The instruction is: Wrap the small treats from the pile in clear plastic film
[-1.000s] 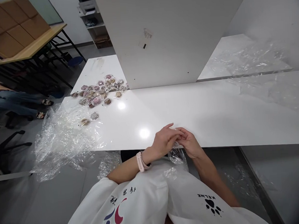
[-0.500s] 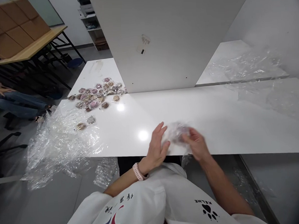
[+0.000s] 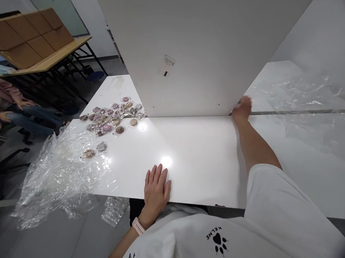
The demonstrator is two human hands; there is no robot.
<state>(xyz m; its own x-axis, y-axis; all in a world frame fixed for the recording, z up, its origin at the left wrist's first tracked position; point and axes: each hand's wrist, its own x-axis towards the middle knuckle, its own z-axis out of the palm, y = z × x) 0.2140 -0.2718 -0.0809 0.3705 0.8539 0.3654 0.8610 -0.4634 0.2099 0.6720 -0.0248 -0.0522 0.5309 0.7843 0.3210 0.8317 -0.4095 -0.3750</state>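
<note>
My left hand (image 3: 156,187) lies flat on the white table (image 3: 197,162) near its front edge, fingers stretched and holding nothing. My right hand (image 3: 243,107) reaches far forward to the right lower edge of the upright white panel (image 3: 203,58). Its fingers are curled and partly hidden beside that edge. A small dark spot shows at the fingertips, but what it is I cannot make out. Several small round pieces in clear wrappers (image 3: 106,127) lie in a loose cluster at the left, well away from both hands.
Crumpled clear plastic wrap (image 3: 61,169) hangs over the table's left end. More clear film (image 3: 306,95) lies at the right, behind my right arm. A seated person (image 3: 12,102) is at the far left, near a wooden table (image 3: 50,60) bearing cardboard boxes (image 3: 31,36).
My right hand has gone from the table's front forward to the panel's right edge. The clear-wrapped bundle is no longer seen between my hands. My left hand has moved left and now rests flat.
</note>
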